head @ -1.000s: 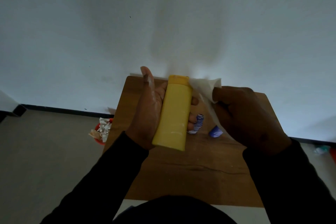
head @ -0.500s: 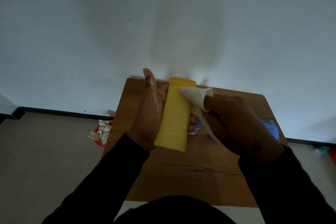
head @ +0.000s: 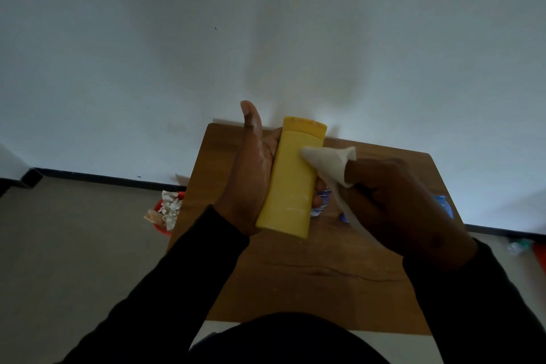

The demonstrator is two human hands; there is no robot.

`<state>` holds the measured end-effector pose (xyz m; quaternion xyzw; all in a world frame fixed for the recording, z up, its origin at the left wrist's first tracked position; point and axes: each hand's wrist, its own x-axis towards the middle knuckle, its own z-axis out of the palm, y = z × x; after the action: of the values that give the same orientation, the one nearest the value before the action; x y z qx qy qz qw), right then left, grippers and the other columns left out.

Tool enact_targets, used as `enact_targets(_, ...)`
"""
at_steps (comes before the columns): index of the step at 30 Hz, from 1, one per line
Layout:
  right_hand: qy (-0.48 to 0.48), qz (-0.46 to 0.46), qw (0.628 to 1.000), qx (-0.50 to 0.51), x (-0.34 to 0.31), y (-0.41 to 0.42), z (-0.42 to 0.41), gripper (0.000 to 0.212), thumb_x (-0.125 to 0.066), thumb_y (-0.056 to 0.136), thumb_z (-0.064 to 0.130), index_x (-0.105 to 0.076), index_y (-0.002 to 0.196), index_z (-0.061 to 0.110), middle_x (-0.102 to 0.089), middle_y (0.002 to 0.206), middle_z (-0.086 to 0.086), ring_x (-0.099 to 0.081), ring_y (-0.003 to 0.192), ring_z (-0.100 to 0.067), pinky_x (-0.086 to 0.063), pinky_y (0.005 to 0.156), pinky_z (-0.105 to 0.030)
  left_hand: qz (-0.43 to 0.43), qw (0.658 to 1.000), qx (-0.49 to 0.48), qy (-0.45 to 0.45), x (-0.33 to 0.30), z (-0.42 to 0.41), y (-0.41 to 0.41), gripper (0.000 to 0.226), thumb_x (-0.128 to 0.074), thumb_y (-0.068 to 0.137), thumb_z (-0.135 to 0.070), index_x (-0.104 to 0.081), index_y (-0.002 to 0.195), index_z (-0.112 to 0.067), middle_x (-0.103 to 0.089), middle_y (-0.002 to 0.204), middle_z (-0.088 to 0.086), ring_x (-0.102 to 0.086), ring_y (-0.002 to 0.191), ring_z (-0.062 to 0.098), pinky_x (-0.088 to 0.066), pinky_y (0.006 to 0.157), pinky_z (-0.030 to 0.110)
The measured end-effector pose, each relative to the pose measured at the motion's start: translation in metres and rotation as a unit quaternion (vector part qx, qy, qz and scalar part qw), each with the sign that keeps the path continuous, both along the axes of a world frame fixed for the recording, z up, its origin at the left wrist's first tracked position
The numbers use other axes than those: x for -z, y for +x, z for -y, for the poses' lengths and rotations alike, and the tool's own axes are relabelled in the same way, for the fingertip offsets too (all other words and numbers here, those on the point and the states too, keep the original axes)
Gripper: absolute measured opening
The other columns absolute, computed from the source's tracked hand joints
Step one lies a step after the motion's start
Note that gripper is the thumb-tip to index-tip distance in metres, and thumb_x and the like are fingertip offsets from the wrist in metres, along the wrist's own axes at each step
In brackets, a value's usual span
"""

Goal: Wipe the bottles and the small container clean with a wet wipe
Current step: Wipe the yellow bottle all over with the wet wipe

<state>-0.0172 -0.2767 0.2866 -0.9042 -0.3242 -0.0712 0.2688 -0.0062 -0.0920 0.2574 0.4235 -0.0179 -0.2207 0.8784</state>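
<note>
Right now the left hand [head: 251,174] cradles the yellow bottle [head: 291,177] above the table [head: 295,275], while the right hand [head: 393,204] pinches the wet wipe [head: 328,161] against its upper face; next, I'd guess, a downward stroke.

Dim, underexposed wide-angle view — soft shadow on the wall [head: 295,68], slightly curved edges, mild softness.

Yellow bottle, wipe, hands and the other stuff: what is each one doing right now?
Yellow bottle: cap on, held above the table, tilted.
Wet wipe: crumpled, its tip touching the bottle's front.
Left hand: grips the bottle, thumb straight.
Right hand: pinches the wipe.
Table: wooden, with a dark crack.
Red bin: on the floor, stuffed with crumpled paper.
Blue-and-white item: on the table, mostly hidden.
</note>
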Motion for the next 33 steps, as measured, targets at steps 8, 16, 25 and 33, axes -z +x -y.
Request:
enact_targets(8,0.010,0.031,0.999,0.027,-0.004,0.000,0.001,0.018,-0.051,0.088,0.025,-0.047,0.072,0.031,-0.044,0.056,0.023,-0.054,0.053,0.003,-0.037,0.048,-0.010,0.009,1.000,-0.006,0.006,-0.002,0.001,0.001,0.102,-0.009,0.078,-0.082,-0.061,0.123,-0.007,-0.068,0.088,0.020,-0.064,0.063,0.030,-0.055,0.058,0.038)
enact_targets(16,0.008,0.061,0.997,0.046,-0.008,0.002,-0.001,0.014,-0.054,0.087,0.019,-0.053,0.076,0.027,-0.046,0.054,0.016,-0.053,0.050,-0.008,-0.039,0.047,-0.016,0.015,1.000,-0.019,0.010,-0.002,0.005,0.000,0.099,-0.007,0.081,-0.080,-0.056,0.131,-0.009,-0.068,0.095,0.020,-0.066,0.064,0.029,-0.056,0.058,0.038)
enact_targets(25,0.024,0.059,0.998,0.024,-0.006,0.006,-0.004,0.020,-0.049,0.088,0.025,-0.041,0.075,0.038,-0.044,0.055,0.018,-0.051,0.049,-0.003,-0.041,0.046,-0.021,0.014,0.999,-0.032,0.024,-0.002,0.006,0.004,0.097,-0.009,0.080,-0.080,-0.055,0.132,-0.012,-0.069,0.095,0.019,-0.067,0.066,0.030,-0.056,0.059,0.039)
enact_targets(33,0.011,0.077,0.996,0.036,-0.009,0.012,-0.008,0.021,-0.045,0.087,0.025,-0.038,0.082,0.043,-0.042,0.056,0.015,-0.046,0.048,-0.005,-0.041,0.046,-0.030,0.012,0.999,-0.025,0.029,-0.003,0.007,0.005,0.096,-0.011,0.078,-0.080,-0.053,0.134,-0.015,-0.068,0.096,0.022,-0.066,0.065,0.031,-0.056,0.058,0.039)
